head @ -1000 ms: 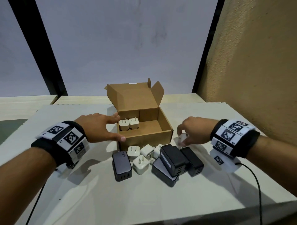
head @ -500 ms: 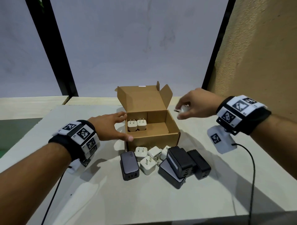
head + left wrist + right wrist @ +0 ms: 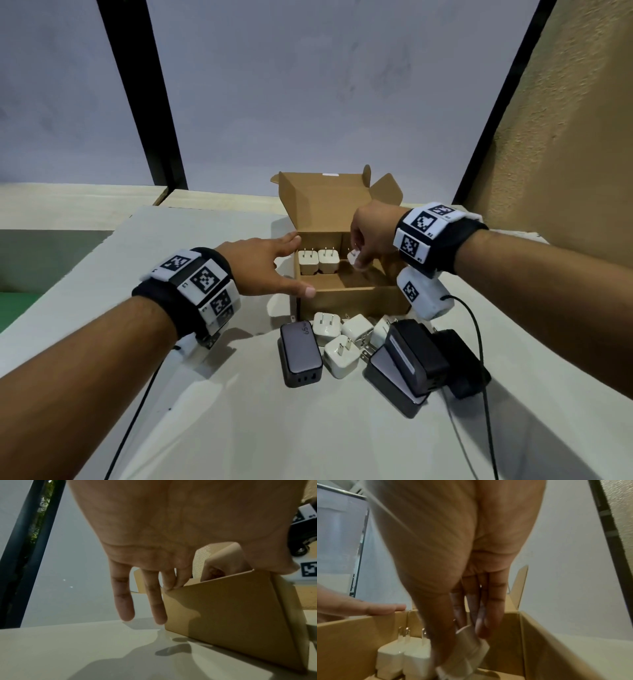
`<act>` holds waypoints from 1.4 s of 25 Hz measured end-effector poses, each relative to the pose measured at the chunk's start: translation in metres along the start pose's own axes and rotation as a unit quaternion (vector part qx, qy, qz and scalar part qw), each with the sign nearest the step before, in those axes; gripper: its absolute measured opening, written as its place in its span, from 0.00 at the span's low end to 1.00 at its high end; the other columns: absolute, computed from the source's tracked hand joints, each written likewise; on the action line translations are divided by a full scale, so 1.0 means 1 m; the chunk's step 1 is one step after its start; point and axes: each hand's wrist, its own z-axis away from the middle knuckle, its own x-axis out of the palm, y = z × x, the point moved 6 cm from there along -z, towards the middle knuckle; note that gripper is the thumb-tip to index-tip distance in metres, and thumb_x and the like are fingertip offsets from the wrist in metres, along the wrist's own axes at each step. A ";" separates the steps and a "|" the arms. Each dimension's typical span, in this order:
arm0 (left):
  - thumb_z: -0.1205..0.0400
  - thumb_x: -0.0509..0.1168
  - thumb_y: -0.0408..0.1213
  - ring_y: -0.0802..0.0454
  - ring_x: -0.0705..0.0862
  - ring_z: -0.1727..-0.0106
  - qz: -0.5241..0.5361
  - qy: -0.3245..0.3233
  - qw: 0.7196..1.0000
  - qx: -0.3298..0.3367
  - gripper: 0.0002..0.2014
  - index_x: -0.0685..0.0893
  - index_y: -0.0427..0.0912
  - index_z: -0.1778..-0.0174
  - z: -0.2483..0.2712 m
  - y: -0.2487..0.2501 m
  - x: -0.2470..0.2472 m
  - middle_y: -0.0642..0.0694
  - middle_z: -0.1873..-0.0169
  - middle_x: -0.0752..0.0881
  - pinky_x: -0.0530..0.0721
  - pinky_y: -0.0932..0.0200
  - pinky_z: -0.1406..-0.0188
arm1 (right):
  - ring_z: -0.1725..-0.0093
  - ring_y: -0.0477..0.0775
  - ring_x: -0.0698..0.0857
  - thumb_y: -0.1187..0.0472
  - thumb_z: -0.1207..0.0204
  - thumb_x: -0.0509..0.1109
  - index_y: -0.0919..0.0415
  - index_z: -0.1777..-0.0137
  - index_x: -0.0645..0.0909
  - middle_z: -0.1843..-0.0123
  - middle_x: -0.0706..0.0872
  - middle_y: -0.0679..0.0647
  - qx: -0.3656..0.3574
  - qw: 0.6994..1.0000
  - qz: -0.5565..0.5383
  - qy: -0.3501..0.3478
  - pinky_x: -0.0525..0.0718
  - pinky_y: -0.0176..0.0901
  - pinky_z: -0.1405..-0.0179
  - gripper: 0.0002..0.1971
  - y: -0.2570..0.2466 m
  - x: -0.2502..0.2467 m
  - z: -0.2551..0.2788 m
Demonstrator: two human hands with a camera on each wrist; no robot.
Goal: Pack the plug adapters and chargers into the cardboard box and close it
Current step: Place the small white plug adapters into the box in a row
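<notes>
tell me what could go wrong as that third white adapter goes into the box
1. The right hand lowers a tilted white adapter close beside the two standing adapters; it could knock them over.
2. The left hand only rests straight fingers on the cardboard box edge, so a bump might slide it.
3. The black chargers are bulky; upright adapters may leave too little room.

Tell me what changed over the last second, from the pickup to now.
The right hand lifted a white adapter from the table beside the cardboard box, carried it up and over, and now lowers it inside beside the two adapters already standing there, grip unchanged. The left hand stayed against the box's left wall. The pile in front is untouched.
</notes>
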 end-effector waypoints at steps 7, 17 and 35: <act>0.38 0.62 0.76 0.53 0.71 0.25 0.016 0.004 1.000 0.003 0.54 0.47 0.63 0.18 -0.004 -0.003 0.000 0.68 0.19 0.48 0.66 0.47 0.27 | 0.65 0.52 0.86 0.46 0.30 0.78 0.63 0.54 0.90 0.58 0.92 0.57 0.007 0.999 0.022 -0.045 0.88 0.45 0.56 0.19 -0.003 0.009 -0.013; 0.39 0.61 0.77 0.52 0.67 0.22 0.004 0.012 1.000 0.007 0.54 0.50 0.63 0.19 -0.003 -0.002 -0.003 0.69 0.20 0.49 0.65 0.47 0.26 | 0.48 0.58 0.88 0.44 0.32 0.78 0.61 0.42 0.86 0.45 0.90 0.57 -0.008 0.993 0.094 -0.077 0.85 0.45 0.51 0.24 -0.009 0.014 -0.011; 0.42 0.59 0.79 0.50 0.67 0.22 -0.032 0.017 0.999 -0.001 0.54 0.52 0.64 0.19 -0.003 -0.002 -0.007 0.67 0.19 0.52 0.67 0.45 0.27 | 0.39 0.55 0.84 0.46 0.21 0.68 0.54 0.26 0.79 0.36 0.87 0.52 -0.049 0.990 0.088 -0.101 0.82 0.52 0.34 0.25 0.003 0.027 0.009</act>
